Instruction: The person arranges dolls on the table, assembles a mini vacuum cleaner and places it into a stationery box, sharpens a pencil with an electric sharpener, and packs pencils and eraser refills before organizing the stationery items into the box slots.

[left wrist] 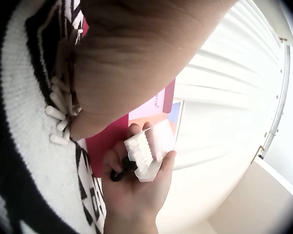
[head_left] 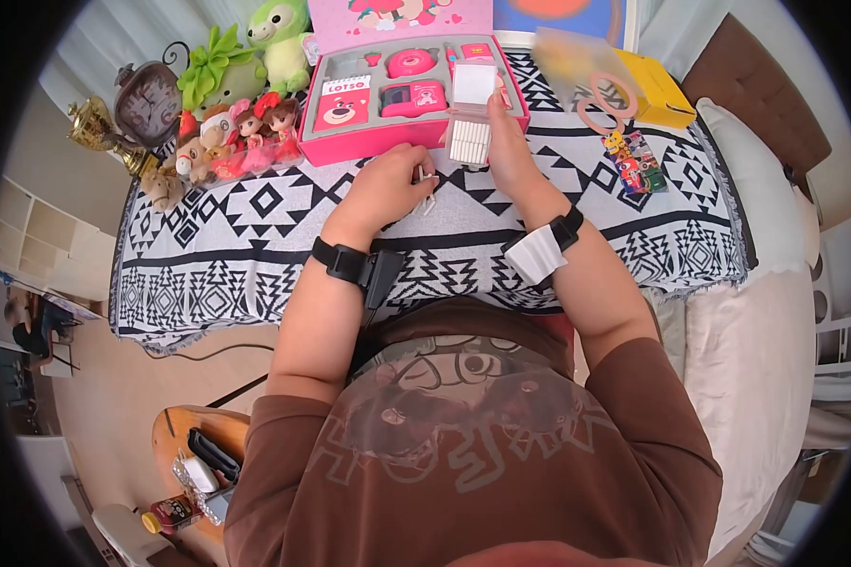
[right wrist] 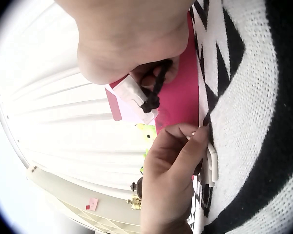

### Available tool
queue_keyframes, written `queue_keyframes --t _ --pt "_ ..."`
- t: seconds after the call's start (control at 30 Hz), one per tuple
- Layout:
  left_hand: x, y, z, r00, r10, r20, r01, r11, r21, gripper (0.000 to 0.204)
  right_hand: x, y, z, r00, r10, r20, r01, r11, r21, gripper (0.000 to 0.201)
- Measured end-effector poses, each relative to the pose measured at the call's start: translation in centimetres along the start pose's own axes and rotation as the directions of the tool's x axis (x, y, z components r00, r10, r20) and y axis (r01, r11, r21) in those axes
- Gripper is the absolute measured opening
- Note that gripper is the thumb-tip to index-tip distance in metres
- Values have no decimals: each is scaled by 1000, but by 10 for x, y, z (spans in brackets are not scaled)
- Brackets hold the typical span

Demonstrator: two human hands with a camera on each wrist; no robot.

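My left hand point(head_left: 383, 187) is low over the cloth, its thumb and forefinger pinched together at some small white sticks point(head_left: 429, 201). In the right wrist view that left hand point(right wrist: 171, 178) has a white tip between its fingertips, and more sticks point(right wrist: 213, 163) lie beside them. Several loose sticks point(left wrist: 57, 139) rest on the cloth in the left wrist view. My right hand point(head_left: 512, 151) holds up a small clear box point(head_left: 470, 142) packed with white sticks, its lid raised. A black fluffy band point(left wrist: 124, 169) is at the right hand's fingers.
Behind the hands stands an open pink box point(head_left: 369, 145) with a notepad and pink items. Dolls point(head_left: 246, 142), plush toys point(head_left: 282, 42), a clock point(head_left: 148, 102) and a gold trophy point(head_left: 93, 125) are at the left. A yellow box point(head_left: 667, 92), pink rings point(head_left: 599, 115) and stickers point(head_left: 636, 163) lie right.
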State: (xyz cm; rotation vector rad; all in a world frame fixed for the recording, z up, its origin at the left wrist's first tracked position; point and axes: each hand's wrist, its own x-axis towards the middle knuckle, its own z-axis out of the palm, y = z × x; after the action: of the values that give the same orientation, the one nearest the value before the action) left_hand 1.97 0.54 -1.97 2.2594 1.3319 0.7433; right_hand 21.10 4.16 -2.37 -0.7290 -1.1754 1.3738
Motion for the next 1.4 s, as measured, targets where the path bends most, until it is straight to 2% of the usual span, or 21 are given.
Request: queue_keyframes --t 0.17,0.3,0.37,0.4,0.47,0.6,0.67,0.8,0.87,1.0,1.07,1.2,1.27,1.4 --pt "1 3 0 999 -44 0 44 992 -119 14 0 0 -1 999 -19 34 20 1000 -25 59" --pt "2 3 1 999 -40 -6 38 989 -145 11 -1 -2 1 1000 10 16 -10 1000 -27 60" --pt "3 4 1 994 -77 -77 55 966 -254 12 -1 -2 2 1000 18 21 -18 1000 -14 60" --pt "4 4 0 994 -77 -77 55 966 -254 12 -1 -2 1 1000 18 21 -18 1000 -14 60" --pt "5 3 -1 976 -58 -208 9 973 -229 12 -1 -1 1 1000 6 24 -5 999 -44 61" --pt "5 5 -2 969 -90 -229 34 970 -239 19 0 1 0 999 5 38 -1 996 -86 65" --pt "4 7 -3 981 -93 -168 62 982 -179 20 -1 1 1 1000 8 19 -7 999 -41 63" --pt "5 10 -4 980 -97 -175 69 985 -160 20 0 1 -1 1000 17 17 -16 998 -58 63" --pt "7 5 -1 947 -34 -319 -47 969 -241 16 -2 -2 -1 999 25 45 -20 994 -106 63" --pt "8 8 -1 923 -29 -384 -106 940 -325 10 -1 3 -1 999 5 50 0 995 -96 61" --pt "6 14 -2 912 24 -410 -184 916 -355 11 -2 0 3 1000 9 25 -7 998 -65 60" --pt "4 16 -1 932 -17 -362 -145 897 -418 11 0 5 0 999 32 16 -31 996 -88 59" --pt "3 12 1 955 3 -297 -133 900 -416 11 -5 0 4 1000 29 7 -27 988 -153 60" --pt "4 11 1 955 66 -288 -166 926 -338 11 -2 5 1 999 24 40 -17 988 -151 61"
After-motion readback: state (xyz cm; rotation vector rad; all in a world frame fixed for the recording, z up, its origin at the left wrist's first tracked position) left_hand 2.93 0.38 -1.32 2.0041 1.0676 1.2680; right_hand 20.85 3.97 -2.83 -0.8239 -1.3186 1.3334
